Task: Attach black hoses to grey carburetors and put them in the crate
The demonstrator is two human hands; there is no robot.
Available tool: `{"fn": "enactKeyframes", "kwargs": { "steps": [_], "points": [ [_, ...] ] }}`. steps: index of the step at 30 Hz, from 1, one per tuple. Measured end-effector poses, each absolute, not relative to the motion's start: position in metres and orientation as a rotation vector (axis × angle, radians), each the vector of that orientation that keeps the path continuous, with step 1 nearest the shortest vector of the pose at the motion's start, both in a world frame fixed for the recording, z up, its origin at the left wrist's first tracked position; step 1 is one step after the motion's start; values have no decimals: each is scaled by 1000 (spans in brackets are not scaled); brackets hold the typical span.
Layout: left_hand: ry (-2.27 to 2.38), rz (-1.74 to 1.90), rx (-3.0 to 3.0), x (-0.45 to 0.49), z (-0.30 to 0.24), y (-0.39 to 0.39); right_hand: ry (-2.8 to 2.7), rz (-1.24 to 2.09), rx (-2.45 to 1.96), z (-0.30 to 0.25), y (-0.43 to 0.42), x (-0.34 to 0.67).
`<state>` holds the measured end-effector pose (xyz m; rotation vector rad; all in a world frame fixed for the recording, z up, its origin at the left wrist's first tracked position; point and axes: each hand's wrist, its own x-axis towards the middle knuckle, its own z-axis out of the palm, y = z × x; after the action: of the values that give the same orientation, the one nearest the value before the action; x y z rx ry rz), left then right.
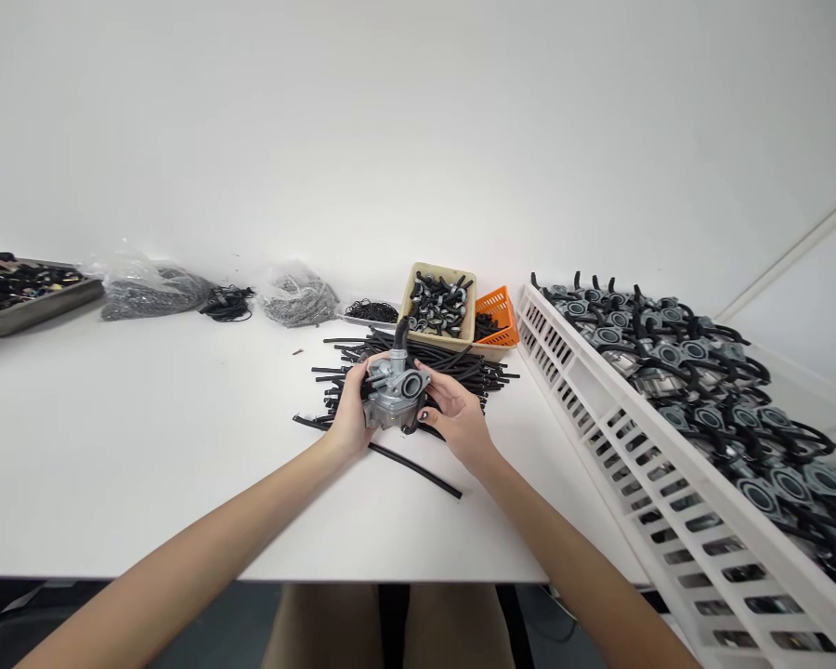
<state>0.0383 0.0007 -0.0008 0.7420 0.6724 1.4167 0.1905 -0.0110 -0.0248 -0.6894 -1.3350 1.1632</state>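
White bench [132, 446]; die-cast carburetor [394, 395] held over loose black rubber hoses [474, 370]; left hand [350, 415] and right hand [456, 423] cupped around it, one each side; white crate [599, 409] right of hoses.

1. A metal tray [34, 311] of black parts sits at the surface's far left edge.
2. Two clear plastic bags [150, 290] of grey parts lie along the far edge.
3. A beige box [437, 307] holds metal fittings with black hoses.
4. An orange plastic basket [502, 316] sits just behind it.
5. A white slatted crate [599, 409] along the right edge holds rows of carburetors [697, 390].
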Motion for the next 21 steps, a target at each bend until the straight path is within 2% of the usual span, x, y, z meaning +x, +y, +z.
{"fn": "enactKeyframes", "kwargs": {
  "steps": [6, 21],
  "points": [
    [685, 1331, 631, 38, -3, -1, -1317, 1377, -596, -19, -16, 192],
    [698, 1123, 538, 36, -7, -2, -1381, 1543, -582, -11, -21, 200]
  ]
}}
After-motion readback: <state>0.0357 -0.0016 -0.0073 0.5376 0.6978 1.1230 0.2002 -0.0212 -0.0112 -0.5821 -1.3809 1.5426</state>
